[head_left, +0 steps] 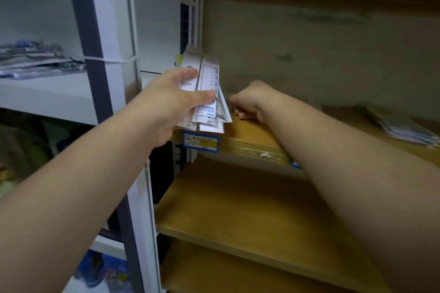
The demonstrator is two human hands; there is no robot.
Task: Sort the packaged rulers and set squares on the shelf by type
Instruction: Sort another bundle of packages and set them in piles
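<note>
- Fingers (pixel 188 73) of left hand (pixel 166 104) closed around a fanned bundle of packaged rulers (pixel 209 93), thumb pressed across the front, bundle upright at the left end of the wooden shelf (pixel 247 135).
- Far left: white shelf unit (pixel 59 95) with a loose pile of packets (pixel 35 59) on it.
- Bundle's lower end sits just above the shelf edge, over a blue price label (pixel 201 141).
- Right hand (pixel 250 102) just right of the bundle, low on the shelf board, fingers curled; cannot tell if it holds anything or touches the rulers.
- Far right on the same shelf: a second stack of flat packets (pixel 402 128), well apart from the hands; type too blurred to tell.
- Lower wooden shelf (pixel 238 209) below.
</note>
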